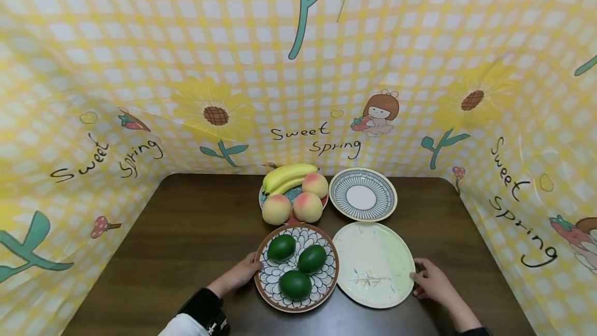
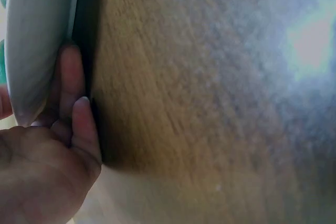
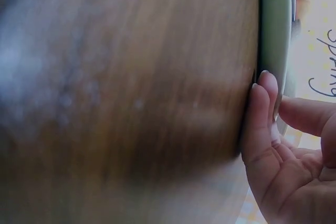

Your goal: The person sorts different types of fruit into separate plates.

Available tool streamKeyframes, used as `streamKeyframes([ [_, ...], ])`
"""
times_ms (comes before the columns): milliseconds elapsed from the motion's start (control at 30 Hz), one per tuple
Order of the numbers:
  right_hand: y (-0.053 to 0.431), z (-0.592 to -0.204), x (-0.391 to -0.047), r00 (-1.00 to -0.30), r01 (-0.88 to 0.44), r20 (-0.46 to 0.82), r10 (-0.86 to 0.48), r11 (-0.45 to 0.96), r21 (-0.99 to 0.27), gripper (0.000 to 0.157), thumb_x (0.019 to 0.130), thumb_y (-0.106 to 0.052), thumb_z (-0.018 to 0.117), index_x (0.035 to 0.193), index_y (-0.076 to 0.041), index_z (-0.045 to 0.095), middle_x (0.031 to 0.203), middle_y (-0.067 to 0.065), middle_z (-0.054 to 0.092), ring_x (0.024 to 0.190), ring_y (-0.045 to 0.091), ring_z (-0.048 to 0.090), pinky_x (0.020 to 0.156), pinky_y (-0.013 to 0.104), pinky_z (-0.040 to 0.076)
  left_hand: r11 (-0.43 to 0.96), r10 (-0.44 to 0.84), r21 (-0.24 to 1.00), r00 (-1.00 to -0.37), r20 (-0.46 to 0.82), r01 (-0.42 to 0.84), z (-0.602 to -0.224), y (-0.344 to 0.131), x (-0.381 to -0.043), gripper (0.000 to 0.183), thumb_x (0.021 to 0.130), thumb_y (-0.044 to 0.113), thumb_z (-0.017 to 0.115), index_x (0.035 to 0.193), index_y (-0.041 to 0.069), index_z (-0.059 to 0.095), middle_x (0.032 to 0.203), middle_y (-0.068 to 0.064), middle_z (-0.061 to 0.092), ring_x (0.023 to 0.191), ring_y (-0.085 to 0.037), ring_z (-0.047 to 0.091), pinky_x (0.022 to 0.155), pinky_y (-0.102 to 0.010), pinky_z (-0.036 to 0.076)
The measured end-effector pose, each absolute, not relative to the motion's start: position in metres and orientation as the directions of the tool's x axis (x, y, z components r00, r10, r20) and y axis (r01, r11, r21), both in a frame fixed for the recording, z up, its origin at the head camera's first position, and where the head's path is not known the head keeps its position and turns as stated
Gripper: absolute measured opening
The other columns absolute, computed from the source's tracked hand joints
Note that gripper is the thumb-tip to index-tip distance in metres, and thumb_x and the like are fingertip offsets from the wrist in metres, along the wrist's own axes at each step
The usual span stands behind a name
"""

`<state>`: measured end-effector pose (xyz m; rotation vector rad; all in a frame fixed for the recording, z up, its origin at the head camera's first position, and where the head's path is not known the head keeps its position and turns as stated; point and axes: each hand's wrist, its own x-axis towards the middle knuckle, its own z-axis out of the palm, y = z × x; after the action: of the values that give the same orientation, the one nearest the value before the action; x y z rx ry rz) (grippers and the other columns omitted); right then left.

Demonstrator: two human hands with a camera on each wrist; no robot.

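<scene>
Brown-rimmed plate (image 1: 322, 287) sits at front of the counter (image 1: 186, 232), a bit L of the pale green plate (image 1: 375, 258); their rims meet or nearly so, can't tell if touching. L hand (image 1: 241, 273) has its grip narrow on the brown-rimmed plate's outer L edge: L wrist view shows fingers under the rim, thumb on the upper side, prob. b/c the raised edge leaves finger room below and an edge hold avoids the load. That load = 3 dark green fruits (image 1: 312, 259), spaced round the middle, so weight looks fairly balanced & none is near rolling off. R hand (image 1: 431, 280) mirrors it, grip narrow on the pale green plate's outer R edge, thumb vs. fingers; nothing lies on that one, so it's prob. the easier to steady. Each hand takes its own side, likely so arms don't cross. Farther back, behind the pale green plate, a blue-patterned plate (image 1: 361, 197) w/ nothing on it; to its L a fruit dish (image 1: 293, 194) w/ bananas (image 1: 289, 178) along the back & 3 peaches (image 1: 308, 207) round them, prob. b/c the long fruit fits best there. Yellow checked cloth (image 1: 298, 87) hangs behind.
</scene>
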<state>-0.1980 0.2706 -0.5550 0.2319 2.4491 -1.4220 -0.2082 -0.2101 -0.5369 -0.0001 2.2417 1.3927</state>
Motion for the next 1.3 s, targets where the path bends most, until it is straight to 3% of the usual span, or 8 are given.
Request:
streamKeyframes([
  [33, 0.271, -0.555, -0.197, -0.942, 0.288, -0.335, -0.005, 0.499, -0.817, 0.049, 0.099, 0.000, 0.056, 0.138, 0.020, 0.036, 0.079, 0.011, 0.062, 0.060, 0.017, 0.062, 0.057, 0.033, 0.057, 0.474, 0.248, 0.843, -0.881, -0.404, -0.254, -0.537, -0.209, -0.209, 0.063, 0.103, 0.015, 0.042, 0.149, -0.023, 0.022, 0.135, -0.037, 0.047, 0.098, -0.027, 0.063, 0.078, -0.028, 0.049],
  [167, 0.272, -0.557, -0.194, -0.942, 0.292, -0.336, 0.003, 0.498, -0.817, 0.050, 0.099, -0.001, 0.058, 0.138, 0.020, 0.036, 0.079, 0.011, 0.062, 0.060, 0.017, 0.062, 0.057, 0.034, 0.058, 0.483, 0.231, 0.833, -0.878, -0.419, -0.270, -0.534, -0.212, -0.208, 0.065, 0.105, 0.019, 0.038, 0.152, -0.020, 0.016, 0.103, -0.024, 0.063, 0.075, -0.019, 0.060, 0.066, -0.030, 0.050],
  [300, 0.272, -0.556, -0.198, -0.942, 0.294, -0.335, 0.006, 0.495, -0.818, 0.048, 0.099, -0.001, 0.057, 0.139, 0.019, 0.038, 0.078, 0.010, 0.063, 0.060, 0.016, 0.063, 0.057, 0.033, 0.057, 0.540, 0.203, 0.813, -0.904, -0.377, -0.218, -0.514, -0.223, -0.215, 0.061, 0.106, 0.019, 0.038, 0.153, -0.017, 0.021, 0.085, -0.016, 0.069, 0.071, -0.020, 0.065, 0.071, -0.036, 0.054],
  [467, 0.273, -0.553, -0.197, -0.945, 0.286, -0.328, 0.003, 0.495, -0.821, 0.049, 0.099, -0.001, 0.056, 0.139, 0.019, 0.036, 0.078, 0.011, 0.062, 0.060, 0.016, 0.062, 0.057, 0.033, 0.057, 0.715, 0.140, 0.700, -0.978, -0.155, -0.008, -0.462, -0.236, -0.242, 0.053, 0.107, 0.027, 0.049, 0.149, -0.004, 0.043, 0.113, -0.023, 0.071, 0.097, -0.032, 0.069, 0.090, -0.049, 0.056],
  [600, 0.273, -0.551, -0.198, -0.944, 0.289, -0.331, 0.003, 0.498, -0.818, 0.049, 0.099, -0.001, 0.056, 0.139, 0.020, 0.036, 0.079, 0.012, 0.061, 0.060, 0.016, 0.062, 0.058, 0.033, 0.058, 0.805, 0.176, 0.576, -0.984, -0.003, 0.142, -0.419, -0.229, -0.273, 0.066, 0.102, 0.037, 0.061, 0.153, 0.002, 0.041, 0.141, -0.028, 0.058, 0.126, -0.044, 0.059, 0.104, -0.058, 0.049],
  [733, 0.273, -0.552, -0.198, -0.941, 0.293, -0.339, -0.004, 0.496, -0.818, 0.050, 0.099, -0.002, 0.056, 0.139, 0.020, 0.035, 0.079, 0.011, 0.062, 0.060, 0.016, 0.062, 0.058, 0.033, 0.058, 0.823, 0.279, 0.509, -0.960, 0.024, 0.251, -0.399, -0.211, -0.296, 0.076, 0.096, 0.036, 0.070, 0.156, 0.002, 0.038, 0.156, -0.028, 0.045, 0.143, -0.048, 0.044, 0.115, -0.062, 0.039],
  [1067, 0.270, -0.554, -0.197, -0.949, 0.280, -0.315, 0.006, 0.475, -0.834, 0.048, 0.098, -0.001, 0.057, 0.138, 0.018, 0.038, 0.076, 0.008, 0.061, 0.058, 0.016, 0.061, 0.056, 0.032, 0.057, 0.832, 0.450, 0.428, -0.880, -0.151, 0.352, -0.433, -0.168, -0.337, 0.073, 0.087, 0.021, 0.076, 0.149, -0.004, 0.047, 0.149, -0.029, 0.051, 0.140, -0.046, 0.047, 0.114, -0.056, 0.042],
  [1300, 0.270, -0.558, -0.198, -0.947, 0.292, -0.321, 0.023, 0.485, -0.824, 0.047, 0.099, -0.002, 0.057, 0.139, 0.017, 0.039, 0.077, 0.009, 0.062, 0.060, 0.016, 0.061, 0.057, 0.033, 0.057, 0.838, 0.440, 0.430, -0.882, -0.170, 0.335, -0.461, -0.162, -0.352, 0.074, 0.080, 0.017, 0.077, 0.146, -0.005, 0.051, 0.142, -0.026, 0.060, 0.128, -0.041, 0.059, 0.109, -0.052, 0.048],
])
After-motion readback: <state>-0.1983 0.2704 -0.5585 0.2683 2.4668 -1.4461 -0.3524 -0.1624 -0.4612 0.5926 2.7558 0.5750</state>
